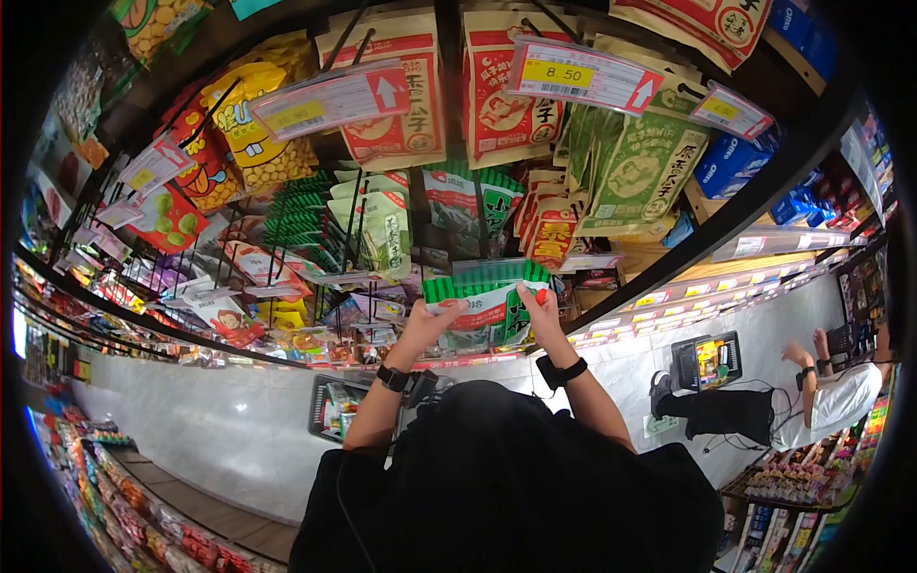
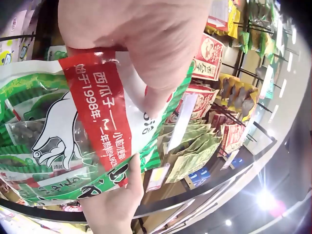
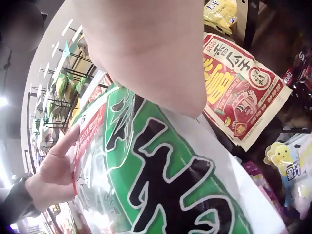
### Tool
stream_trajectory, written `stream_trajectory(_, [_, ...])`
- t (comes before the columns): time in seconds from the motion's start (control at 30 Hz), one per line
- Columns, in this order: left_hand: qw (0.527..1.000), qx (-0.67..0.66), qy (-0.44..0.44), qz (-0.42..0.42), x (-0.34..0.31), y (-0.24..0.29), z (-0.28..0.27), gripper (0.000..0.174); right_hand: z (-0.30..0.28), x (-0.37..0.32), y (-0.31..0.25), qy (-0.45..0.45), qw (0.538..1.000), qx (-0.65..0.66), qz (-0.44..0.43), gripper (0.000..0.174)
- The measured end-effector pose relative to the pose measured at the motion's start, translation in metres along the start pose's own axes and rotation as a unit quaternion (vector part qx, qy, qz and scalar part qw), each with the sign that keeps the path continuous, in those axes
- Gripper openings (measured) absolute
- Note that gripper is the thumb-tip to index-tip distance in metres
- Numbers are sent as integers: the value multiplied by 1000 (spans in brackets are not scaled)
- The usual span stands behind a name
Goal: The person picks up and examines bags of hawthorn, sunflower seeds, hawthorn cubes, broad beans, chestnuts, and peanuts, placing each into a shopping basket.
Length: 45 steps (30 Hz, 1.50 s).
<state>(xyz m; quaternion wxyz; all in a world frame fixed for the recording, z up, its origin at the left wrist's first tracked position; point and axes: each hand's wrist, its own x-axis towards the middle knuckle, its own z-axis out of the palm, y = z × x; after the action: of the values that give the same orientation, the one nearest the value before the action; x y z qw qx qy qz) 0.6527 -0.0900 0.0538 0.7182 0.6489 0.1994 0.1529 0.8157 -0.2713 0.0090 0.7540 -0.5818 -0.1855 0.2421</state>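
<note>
A green, white and red bag of watermelon seeds (image 1: 482, 310) is held in front of the shelf, with a hand at each side of it. My left hand (image 1: 432, 323) grips its left side, thumb over the printed front. On the opposite side my right hand (image 1: 543, 317) grips it, thumb also on the front. The left wrist view shows the bag's red band and a drawn hand on the pack (image 2: 58, 131). In the right wrist view large black characters on green fill the bag's front (image 3: 170, 180). A similar green bag (image 1: 473, 202) hangs just behind.
Hanging snack packs surround the bag, among them red seed packs (image 1: 511, 100), green packs (image 1: 635, 172) and a yellow pack (image 1: 253, 124). Price tags (image 1: 585, 74) jut out from the hooks. Baskets (image 1: 330, 406) stand on the floor, and another person (image 1: 831, 401) is at the right.
</note>
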Motion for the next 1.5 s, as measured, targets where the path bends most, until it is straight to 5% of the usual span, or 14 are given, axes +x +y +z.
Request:
stream_trajectory(0.5, [997, -28, 54, 49, 18, 8, 2, 20, 22, 12, 6, 81, 997, 2, 0, 22])
stream_trajectory(0.93, [997, -2, 58, 48, 55, -19, -11, 19, 19, 39, 14, 58, 998, 11, 2, 21])
stream_trajectory(1.0, [996, -39, 64, 43, 66, -4, -8, 20, 32, 49, 2, 72, 996, 3, -50, 24])
stream_trajectory(1.13, [992, -63, 69, 83, 105, -1, -10, 22, 28, 53, -7, 94, 992, -83, -2, 40])
stream_trajectory(1.27, [991, -88, 87, 60, 125, 27, -5, 24, 7, 35, 31, 61, 997, -45, -31, 48])
stream_trajectory(1.37, [983, -89, 116, 108, 155, 17, -3, 24, -16, -6, 34, -78, 993, -90, -21, 34])
stream_trajectory(1.5, [971, -148, 125, 138, 181, 9, 2, 23, -25, -50, 9, -106, 978, -170, 59, 29])
